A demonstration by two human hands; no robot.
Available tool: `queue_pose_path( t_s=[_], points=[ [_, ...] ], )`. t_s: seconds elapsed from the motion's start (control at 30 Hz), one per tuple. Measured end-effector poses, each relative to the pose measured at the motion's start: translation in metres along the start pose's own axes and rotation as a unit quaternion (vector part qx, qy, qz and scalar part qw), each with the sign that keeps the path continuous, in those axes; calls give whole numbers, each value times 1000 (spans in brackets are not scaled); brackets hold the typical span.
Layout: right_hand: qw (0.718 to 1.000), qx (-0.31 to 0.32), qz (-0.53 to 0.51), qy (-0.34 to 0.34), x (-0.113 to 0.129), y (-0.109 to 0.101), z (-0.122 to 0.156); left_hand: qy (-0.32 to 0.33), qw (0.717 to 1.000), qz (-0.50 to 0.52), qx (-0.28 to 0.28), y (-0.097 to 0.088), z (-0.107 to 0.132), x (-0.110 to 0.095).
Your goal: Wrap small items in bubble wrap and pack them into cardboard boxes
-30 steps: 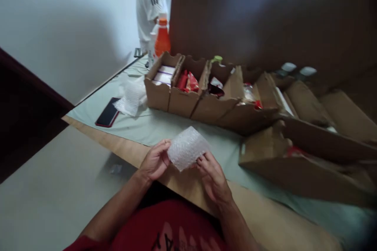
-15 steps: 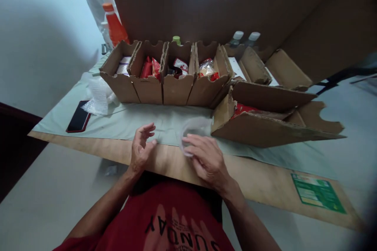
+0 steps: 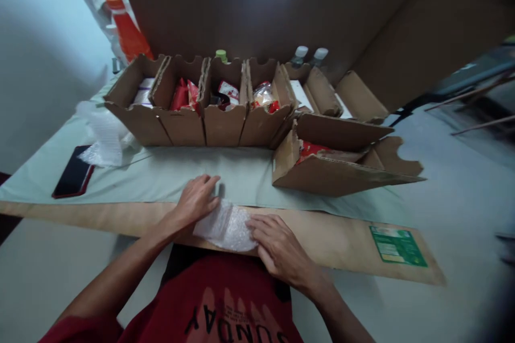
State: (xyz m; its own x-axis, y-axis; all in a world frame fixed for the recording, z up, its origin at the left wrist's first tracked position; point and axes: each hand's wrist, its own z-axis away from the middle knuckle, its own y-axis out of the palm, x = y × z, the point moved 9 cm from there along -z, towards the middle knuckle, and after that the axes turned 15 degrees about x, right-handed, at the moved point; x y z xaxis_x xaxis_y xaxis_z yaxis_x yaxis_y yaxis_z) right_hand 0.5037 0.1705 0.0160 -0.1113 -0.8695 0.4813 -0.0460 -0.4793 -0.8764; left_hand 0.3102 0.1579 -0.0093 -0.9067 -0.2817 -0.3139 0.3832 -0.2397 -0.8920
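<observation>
A small piece of clear bubble wrap [image 3: 232, 229] lies on the wooden front edge of the table, right before my body. My right hand [image 3: 279, 244] grips its right side, the fingers bent over the edge and the thumb partly hidden below them. At the wrap's upper left is my left hand [image 3: 196, 199], its fingers stretched out and the thumb apart from them. The left palm rests by the wrap, and I see nothing held in it.
Cardboard bins [image 3: 224, 124] with packets stand in a row behind. Another bin [image 3: 341, 174] lies lengthwise at right. More bubble wrap [image 3: 107, 134] and a phone [image 3: 73, 172] lie left. Bottles, including an orange one [image 3: 131, 35], stand behind. A green label [image 3: 398, 246] marks the wooden edge.
The blurred, see-through piece in my right hand has come down and left, and now lies flat as bubble wrap. My left hand has moved in against it. The view has shifted right.
</observation>
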Motion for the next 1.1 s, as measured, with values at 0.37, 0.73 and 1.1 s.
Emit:
queue_pose_path(
  t_s=[0.37,0.73,1.1],
  points=[
    [985,-166,49,26,-15,-38,33,69,981,175,-52,16,16,-7],
    [890,-379,110,226,-104,-98,130,81,957,227,-160,-39,-11,-11],
    [807,-446,-205,329,-246,-123,188,307,881,354,-69,-3,-109,-179]
  ],
)
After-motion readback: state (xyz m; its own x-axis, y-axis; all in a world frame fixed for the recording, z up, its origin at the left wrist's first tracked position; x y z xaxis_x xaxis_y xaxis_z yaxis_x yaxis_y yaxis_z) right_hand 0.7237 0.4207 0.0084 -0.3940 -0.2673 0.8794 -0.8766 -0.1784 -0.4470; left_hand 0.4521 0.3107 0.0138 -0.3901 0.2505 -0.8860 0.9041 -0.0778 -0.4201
